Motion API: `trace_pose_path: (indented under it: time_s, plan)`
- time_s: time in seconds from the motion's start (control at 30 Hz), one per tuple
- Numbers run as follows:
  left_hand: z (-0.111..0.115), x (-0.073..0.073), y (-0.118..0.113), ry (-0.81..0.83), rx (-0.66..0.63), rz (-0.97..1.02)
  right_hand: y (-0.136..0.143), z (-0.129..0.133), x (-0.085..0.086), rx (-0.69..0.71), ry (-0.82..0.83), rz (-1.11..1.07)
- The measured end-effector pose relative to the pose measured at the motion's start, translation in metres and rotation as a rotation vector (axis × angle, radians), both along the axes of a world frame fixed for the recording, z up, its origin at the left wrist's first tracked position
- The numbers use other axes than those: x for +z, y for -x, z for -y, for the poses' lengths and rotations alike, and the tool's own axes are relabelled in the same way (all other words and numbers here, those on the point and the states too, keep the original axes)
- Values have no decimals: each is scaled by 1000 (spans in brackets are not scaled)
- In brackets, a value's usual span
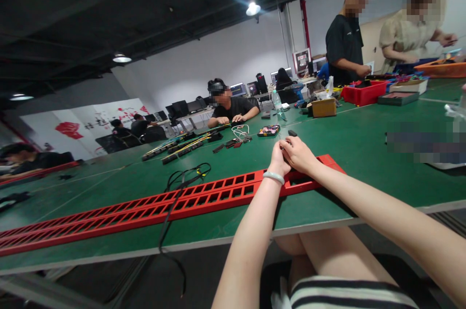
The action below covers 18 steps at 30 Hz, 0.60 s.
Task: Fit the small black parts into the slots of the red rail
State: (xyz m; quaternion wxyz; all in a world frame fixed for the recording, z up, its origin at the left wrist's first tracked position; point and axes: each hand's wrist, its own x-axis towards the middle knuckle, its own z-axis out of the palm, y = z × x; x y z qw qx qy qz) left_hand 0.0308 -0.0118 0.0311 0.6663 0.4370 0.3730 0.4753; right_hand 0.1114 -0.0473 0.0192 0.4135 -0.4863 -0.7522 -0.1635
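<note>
My left hand (278,160), with a pale bangle at the wrist, and my right hand (300,154) meet above the right end of a long red slotted rack (214,194). The fingers of both are closed and touch at the tips. Something small and dark shows between them, too little of it to name. Just beyond my fingertips a small black piece (292,133) lies on the green table (367,139). A black cable (174,202) lies across the rack to the left and hangs over the table's front edge.
Farther back are a small tray of colourful parts (268,130), a white cable (240,132), black strips with yellow wires (189,149) and a plastic bottle (278,104). A red bin (364,93) and a cardboard box (324,107) stand back right. Several people work around the table.
</note>
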Motion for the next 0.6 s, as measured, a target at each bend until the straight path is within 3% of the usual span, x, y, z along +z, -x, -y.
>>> trace_pose_path:
  time_s: [0.13, 0.4, 0.6]
  plan:
    - [0, -2, -1, -1, 16, 30, 1, 2, 2, -15, -8, 14]
    - [1, 1, 2, 201, -19, 346, 2, 4, 0, 87, -59, 58]
    - [4, 6, 3, 236, 44, 375, 2, 1, -3, 157, -59, 28]
